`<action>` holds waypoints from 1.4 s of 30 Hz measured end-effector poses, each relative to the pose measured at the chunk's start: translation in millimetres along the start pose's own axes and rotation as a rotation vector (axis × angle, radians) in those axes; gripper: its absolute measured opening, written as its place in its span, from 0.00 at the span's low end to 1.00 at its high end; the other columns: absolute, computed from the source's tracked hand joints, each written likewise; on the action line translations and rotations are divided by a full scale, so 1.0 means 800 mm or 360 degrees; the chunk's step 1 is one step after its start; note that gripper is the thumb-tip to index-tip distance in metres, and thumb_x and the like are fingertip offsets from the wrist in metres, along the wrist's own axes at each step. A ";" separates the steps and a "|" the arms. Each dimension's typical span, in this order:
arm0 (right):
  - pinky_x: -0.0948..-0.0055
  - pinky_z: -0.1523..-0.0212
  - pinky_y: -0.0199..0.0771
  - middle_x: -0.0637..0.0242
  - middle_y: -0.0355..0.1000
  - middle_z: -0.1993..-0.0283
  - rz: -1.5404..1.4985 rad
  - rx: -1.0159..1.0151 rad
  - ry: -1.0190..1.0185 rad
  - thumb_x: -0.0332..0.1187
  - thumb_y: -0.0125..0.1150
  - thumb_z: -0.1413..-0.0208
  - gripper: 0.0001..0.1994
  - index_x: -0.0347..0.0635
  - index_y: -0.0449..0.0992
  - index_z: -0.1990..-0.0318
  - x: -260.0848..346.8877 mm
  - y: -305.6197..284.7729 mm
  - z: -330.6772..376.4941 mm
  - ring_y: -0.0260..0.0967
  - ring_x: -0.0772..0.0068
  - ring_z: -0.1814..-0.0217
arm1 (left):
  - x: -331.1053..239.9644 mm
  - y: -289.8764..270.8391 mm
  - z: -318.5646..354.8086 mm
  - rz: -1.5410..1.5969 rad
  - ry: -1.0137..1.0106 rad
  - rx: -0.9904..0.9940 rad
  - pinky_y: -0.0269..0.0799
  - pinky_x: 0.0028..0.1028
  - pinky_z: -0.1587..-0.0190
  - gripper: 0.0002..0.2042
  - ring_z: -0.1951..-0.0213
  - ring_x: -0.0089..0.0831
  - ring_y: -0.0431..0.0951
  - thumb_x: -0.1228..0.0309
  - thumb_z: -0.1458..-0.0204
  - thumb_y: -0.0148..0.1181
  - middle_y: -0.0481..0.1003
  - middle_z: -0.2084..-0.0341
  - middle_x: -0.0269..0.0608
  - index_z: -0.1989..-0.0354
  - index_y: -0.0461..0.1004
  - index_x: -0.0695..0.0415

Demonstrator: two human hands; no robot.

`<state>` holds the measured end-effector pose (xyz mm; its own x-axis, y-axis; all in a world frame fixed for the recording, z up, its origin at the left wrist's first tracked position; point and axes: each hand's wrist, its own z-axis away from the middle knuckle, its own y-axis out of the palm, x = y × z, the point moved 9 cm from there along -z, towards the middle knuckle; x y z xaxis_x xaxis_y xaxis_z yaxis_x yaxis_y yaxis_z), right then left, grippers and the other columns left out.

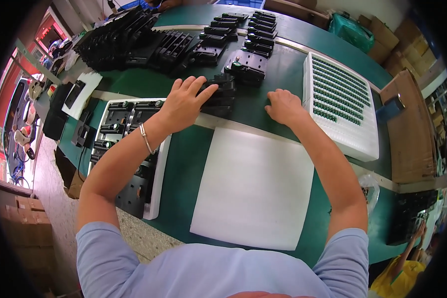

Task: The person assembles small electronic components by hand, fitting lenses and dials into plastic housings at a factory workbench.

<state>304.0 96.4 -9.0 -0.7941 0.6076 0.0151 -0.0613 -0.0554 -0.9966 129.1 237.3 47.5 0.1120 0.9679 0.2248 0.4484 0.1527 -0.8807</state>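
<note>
My left hand (185, 102) lies palm down over a stack of black plastic parts (222, 97) on the green table (179, 164), fingers spread on its left side. My right hand (282, 106) rests knuckles up on the table, fingers curled, just left of a white foam tray (342, 131) filled with rows of small green pieces. Whether the right hand holds anything is hidden. A blank white foam sheet (256, 186) lies in front of me between my forearms.
More black parts (246, 67) lie in rows further back, and a big pile of black pieces (119, 42) fills the far left. A white tray with black assemblies (126, 119) sits at my left. Cardboard boxes (409, 129) stand at the right. Another person (407, 268) is at the lower right.
</note>
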 end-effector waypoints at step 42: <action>0.75 0.64 0.76 0.64 0.76 0.59 -0.1401 0.1022 -0.0423 0.42 0.59 0.38 0.25 0.31 0.69 0.40 0.269 0.023 0.144 0.75 0.76 0.60 | 0.231 -0.129 0.430 0.0708 -0.1926 -0.0138 0.72 0.28 0.56 0.12 0.62 0.30 0.80 0.68 0.41 0.54 0.81 0.67 0.44 0.55 0.79 0.61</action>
<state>62.3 134.6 -15.1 -0.4197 0.4521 0.7870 -0.9044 -0.1352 -0.4046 -201.1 468.8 36.4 -0.5838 0.5030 -0.6373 0.6407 -0.1967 -0.7422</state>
